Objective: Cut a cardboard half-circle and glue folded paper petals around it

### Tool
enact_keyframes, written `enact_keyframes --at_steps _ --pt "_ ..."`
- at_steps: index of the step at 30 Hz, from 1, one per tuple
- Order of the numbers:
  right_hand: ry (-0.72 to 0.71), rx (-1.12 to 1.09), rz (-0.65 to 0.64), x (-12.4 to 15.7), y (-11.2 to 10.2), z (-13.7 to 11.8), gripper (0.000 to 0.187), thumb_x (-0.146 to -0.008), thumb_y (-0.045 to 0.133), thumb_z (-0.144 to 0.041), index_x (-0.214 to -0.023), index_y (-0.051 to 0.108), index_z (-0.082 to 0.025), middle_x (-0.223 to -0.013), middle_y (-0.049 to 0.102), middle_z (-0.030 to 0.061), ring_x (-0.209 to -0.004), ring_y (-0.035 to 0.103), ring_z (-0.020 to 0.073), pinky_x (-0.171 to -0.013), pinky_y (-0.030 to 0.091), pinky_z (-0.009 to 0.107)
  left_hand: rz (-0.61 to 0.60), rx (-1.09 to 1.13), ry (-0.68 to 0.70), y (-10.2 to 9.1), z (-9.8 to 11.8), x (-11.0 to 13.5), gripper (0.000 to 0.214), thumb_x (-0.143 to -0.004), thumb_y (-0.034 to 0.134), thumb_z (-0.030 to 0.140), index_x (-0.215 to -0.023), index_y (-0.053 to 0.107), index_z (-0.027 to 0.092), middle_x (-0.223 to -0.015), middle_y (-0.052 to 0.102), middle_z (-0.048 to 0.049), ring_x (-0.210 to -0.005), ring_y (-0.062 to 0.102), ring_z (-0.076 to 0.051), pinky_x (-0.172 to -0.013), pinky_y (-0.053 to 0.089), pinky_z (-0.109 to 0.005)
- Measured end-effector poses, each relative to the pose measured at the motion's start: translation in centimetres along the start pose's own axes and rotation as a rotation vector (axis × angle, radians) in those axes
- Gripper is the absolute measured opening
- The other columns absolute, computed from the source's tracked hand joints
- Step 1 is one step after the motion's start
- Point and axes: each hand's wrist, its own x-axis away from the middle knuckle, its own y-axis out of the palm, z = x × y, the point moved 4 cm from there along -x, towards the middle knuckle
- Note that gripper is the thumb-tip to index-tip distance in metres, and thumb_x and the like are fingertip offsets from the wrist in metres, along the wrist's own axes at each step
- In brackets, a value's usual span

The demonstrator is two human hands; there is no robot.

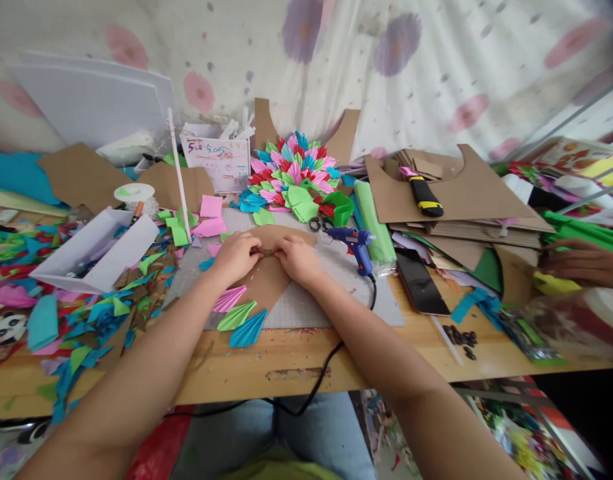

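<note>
My left hand (239, 256) and my right hand (295, 257) meet over a curved brown cardboard piece (264, 288) on the grey mat. The fingertips of both pinch together around something small and dark that I cannot make out. Along the cardboard's lower left edge lie a pink pleated paper (229, 299), a green pleated paper (237, 315) and a blue pleated paper (249, 329). Right of my right hand stands a blue glue gun (355, 245), its black cord running down past my right forearm. Scissors (320, 225) rest just behind it.
Behind the mat (376, 307) stands a cardboard shape covered in colourful pleated papers (293, 170). Paper scraps and a white box (99, 250) crowd the left. At right are a phone (421, 281), stacked cardboard (466, 230) with a yellow-black cutter (426, 195), and another person's hand (579, 261).
</note>
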Motion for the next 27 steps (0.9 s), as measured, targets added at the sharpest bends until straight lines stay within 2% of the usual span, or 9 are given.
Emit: enact_keyframes --at_steps 3,7,15,21,24,27 --pt "0.022 0.002 -0.020 -0.01 -0.12 -0.06 0.022 -0.089 0.044 -0.022 -0.097 0.063 -0.022 -0.101 0.061 0.0067 -0.095 0.054 0.0191 -0.077 0.041 0.028 0.010 -0.034 0.021 -0.06 0.14 -0.03 0.006 -0.075 0.058 0.019 -0.075 0.064 0.018 -0.083 0.066 -0.0052 -0.085 0.056 -0.023 -0.076 0.041 -0.034" --pt "0.054 0.014 -0.031 -0.06 -0.20 0.02 0.021 -0.087 0.046 -0.024 -0.101 0.062 -0.022 -0.101 0.063 0.0059 -0.094 0.055 0.0185 -0.076 0.041 0.027 0.001 -0.009 -0.023 -0.18 0.14 0.00 0.009 -0.075 0.059 0.019 -0.082 0.065 0.019 -0.077 0.066 -0.0036 -0.082 0.057 -0.022 -0.075 0.041 -0.034" --pt "0.019 0.029 0.006 -0.19 -0.16 0.04 0.018 -0.087 0.046 -0.022 -0.090 0.064 -0.021 -0.099 0.062 0.0051 -0.093 0.055 0.0180 -0.072 0.041 0.026 0.016 -0.043 0.030 0.12 0.12 -0.20 0.007 -0.074 0.058 0.019 -0.074 0.065 0.019 -0.080 0.066 -0.0049 -0.084 0.056 -0.023 -0.077 0.041 -0.035" --pt "0.050 0.025 -0.014 -0.26 -0.29 0.11 0.018 -0.086 0.048 -0.023 -0.098 0.062 -0.022 -0.097 0.065 0.0046 -0.089 0.057 0.0187 -0.071 0.041 0.027 0.042 -0.032 0.018 0.05 0.11 -0.15 0.009 -0.074 0.057 0.017 -0.078 0.065 0.019 -0.075 0.066 -0.0033 -0.079 0.057 -0.022 -0.073 0.043 -0.035" --pt "0.049 0.033 -0.011 -0.27 -0.15 0.13 0.016 -0.086 0.050 -0.024 -0.092 0.065 -0.022 -0.098 0.064 0.0050 -0.091 0.057 0.0193 -0.071 0.041 0.027 0.058 -0.012 0.027 -0.06 0.12 -0.14 0.013 -0.073 0.057 0.016 -0.082 0.065 0.020 -0.075 0.067 -0.0021 -0.079 0.057 -0.021 -0.074 0.043 -0.035" --pt "0.040 0.034 0.001 -0.32 -0.08 0.10 0.016 -0.086 0.050 -0.023 -0.090 0.065 -0.021 -0.100 0.062 0.0054 -0.091 0.057 0.0189 -0.071 0.042 0.027 0.042 -0.037 0.053 0.00 0.18 -0.21 0.011 -0.073 0.056 0.016 -0.077 0.065 0.020 -0.076 0.067 -0.0029 -0.079 0.057 -0.022 -0.075 0.043 -0.035"
